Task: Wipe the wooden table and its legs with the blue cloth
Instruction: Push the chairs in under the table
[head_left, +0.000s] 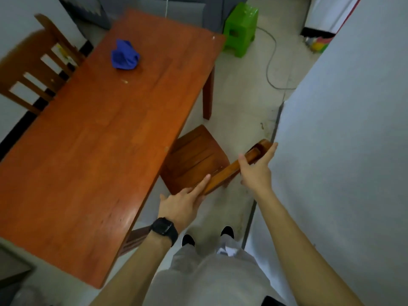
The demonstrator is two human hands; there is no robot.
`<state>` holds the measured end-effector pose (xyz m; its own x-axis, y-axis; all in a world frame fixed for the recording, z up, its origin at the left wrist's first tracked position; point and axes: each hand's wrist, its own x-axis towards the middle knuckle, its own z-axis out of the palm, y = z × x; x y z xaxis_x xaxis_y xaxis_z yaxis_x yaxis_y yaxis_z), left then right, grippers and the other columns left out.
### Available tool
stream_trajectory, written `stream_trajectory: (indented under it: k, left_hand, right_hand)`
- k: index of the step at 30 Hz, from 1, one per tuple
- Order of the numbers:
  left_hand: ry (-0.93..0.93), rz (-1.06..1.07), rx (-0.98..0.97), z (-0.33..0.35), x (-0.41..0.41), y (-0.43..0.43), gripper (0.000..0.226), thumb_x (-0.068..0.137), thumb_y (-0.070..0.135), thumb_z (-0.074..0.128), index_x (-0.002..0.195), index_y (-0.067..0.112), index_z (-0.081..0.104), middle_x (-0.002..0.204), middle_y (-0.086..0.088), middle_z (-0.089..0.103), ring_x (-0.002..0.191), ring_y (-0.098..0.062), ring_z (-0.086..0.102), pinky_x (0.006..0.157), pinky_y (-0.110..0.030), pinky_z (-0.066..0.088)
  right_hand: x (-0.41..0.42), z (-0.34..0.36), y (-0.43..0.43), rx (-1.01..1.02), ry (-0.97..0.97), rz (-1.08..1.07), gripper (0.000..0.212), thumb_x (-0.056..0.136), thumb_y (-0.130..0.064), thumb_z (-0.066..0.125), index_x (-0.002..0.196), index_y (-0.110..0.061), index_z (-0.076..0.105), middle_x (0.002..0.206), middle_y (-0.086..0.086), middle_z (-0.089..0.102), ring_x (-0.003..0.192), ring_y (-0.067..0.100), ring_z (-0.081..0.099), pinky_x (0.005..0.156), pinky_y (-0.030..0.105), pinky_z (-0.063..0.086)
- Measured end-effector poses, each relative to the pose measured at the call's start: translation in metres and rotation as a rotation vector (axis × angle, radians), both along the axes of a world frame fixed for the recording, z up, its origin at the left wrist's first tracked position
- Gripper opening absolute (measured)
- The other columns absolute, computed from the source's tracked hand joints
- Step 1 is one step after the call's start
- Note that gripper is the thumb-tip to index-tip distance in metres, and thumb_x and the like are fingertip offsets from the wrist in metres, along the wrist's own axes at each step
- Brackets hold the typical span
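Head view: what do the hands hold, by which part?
Wooden chair, by its backrest's top rail: right hand grips the far end; left hand lies on the near end, grip unclear.

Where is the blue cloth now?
In the head view, the blue cloth lies on the wooden table, upper left, toward its far end, near the slatted chair.
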<state>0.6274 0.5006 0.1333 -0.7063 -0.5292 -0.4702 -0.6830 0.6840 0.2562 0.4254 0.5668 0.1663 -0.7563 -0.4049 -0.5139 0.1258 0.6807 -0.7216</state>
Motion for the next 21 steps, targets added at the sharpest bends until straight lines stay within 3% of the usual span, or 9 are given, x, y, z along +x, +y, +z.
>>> stream_trajectory:
  k: [2,4,5,7,9,14,16,19,21]
  left_hand:
    - [-0.031,-0.007,0.006,0.003,-0.003,-0.002,0.055,0.095,0.058,0.004,0.134,0.062,-0.035,0.114,-0.003,0.058,0.072,-0.026,0.059,0.070,-0.045,0.056]
    - [-0.051,0.001,-0.006,0.005,-0.006,-0.001,0.055,0.092,0.056,-0.002,0.135,0.059,-0.036,0.107,-0.004,0.057,0.062,-0.025,0.051,0.058,-0.039,0.053]
    - [-0.065,0.003,-0.029,0.005,-0.008,-0.001,0.054,0.094,0.055,-0.001,0.135,0.059,-0.036,0.107,-0.004,0.057,0.060,-0.024,0.049,0.055,-0.038,0.051]
    - [-0.077,0.017,-0.055,0.003,-0.008,0.000,0.055,0.101,0.053,0.007,0.135,0.058,-0.036,0.108,-0.005,0.057,0.058,-0.022,0.048,0.052,-0.036,0.048]
    - [-0.075,0.042,-0.076,0.002,-0.008,0.002,0.058,0.104,0.051,0.011,0.135,0.058,-0.036,0.105,-0.006,0.056,0.057,-0.021,0.046,0.052,-0.035,0.047]
    - [-0.043,0.141,-0.100,0.002,-0.024,-0.009,0.062,0.105,0.048,0.015,0.131,0.059,-0.040,0.093,-0.007,0.053,0.055,-0.021,0.044,0.048,-0.034,0.040]
    - [-0.033,0.183,-0.129,0.003,-0.036,-0.016,0.061,0.105,0.048,0.015,0.132,0.057,-0.040,0.089,-0.005,0.051,0.054,-0.020,0.043,0.046,-0.033,0.036]
    - [-0.036,0.233,-0.162,0.007,-0.059,-0.029,0.056,0.105,0.049,0.013,0.141,0.055,-0.030,0.084,-0.002,0.049,0.052,-0.018,0.040,0.045,-0.031,0.033]
    - [-0.028,0.291,-0.161,0.008,-0.077,-0.035,0.055,0.104,0.050,0.013,0.145,0.054,-0.024,0.086,-0.002,0.051,0.053,-0.018,0.042,0.046,-0.030,0.035]
  right_hand:
    - [-0.001,-0.006,-0.002,-0.038,-0.016,0.003,0.106,0.094,-0.040,0.062,0.140,-0.049,-0.034,0.133,0.011,0.057,0.083,0.017,0.064,0.083,0.051,0.059]
    - [-0.001,-0.012,-0.006,-0.075,-0.017,-0.018,0.113,0.092,-0.035,0.065,0.137,-0.051,-0.037,0.127,0.011,0.058,0.081,0.017,0.064,0.079,0.050,0.060]
    - [-0.001,-0.015,-0.010,-0.078,0.004,-0.025,0.115,0.093,-0.031,0.066,0.137,-0.048,-0.039,0.115,0.008,0.062,0.077,0.016,0.064,0.074,0.046,0.061]
    - [-0.003,-0.017,-0.019,-0.042,0.052,0.008,0.113,0.094,-0.020,0.062,0.142,-0.033,-0.040,0.084,-0.002,0.057,0.063,0.009,0.058,0.056,0.026,0.054]
    - [-0.004,-0.013,-0.028,-0.012,0.076,0.036,0.110,0.094,-0.012,0.059,0.144,-0.022,-0.038,0.074,-0.007,0.046,0.059,0.005,0.050,0.053,0.014,0.039]
    - [-0.024,-0.018,-0.059,0.041,0.035,0.123,0.105,0.096,-0.021,0.059,0.147,-0.022,-0.034,0.077,0.000,0.058,0.068,0.017,0.064,0.047,0.014,0.037]
    - [-0.037,-0.022,-0.074,0.017,0.047,0.171,0.110,0.095,-0.022,0.060,0.142,-0.029,-0.040,0.078,0.001,0.060,0.064,0.015,0.065,0.046,0.018,0.044]
    - [-0.064,-0.028,-0.097,-0.025,0.027,0.256,0.116,0.094,-0.022,0.062,0.137,-0.038,-0.044,0.084,0.005,0.062,0.066,0.017,0.067,0.062,0.032,0.059]
    - [-0.081,-0.023,-0.112,0.001,0.065,0.353,0.116,0.094,-0.027,0.063,0.139,-0.034,-0.043,0.096,0.010,0.065,0.071,0.019,0.066,0.071,0.033,0.055]
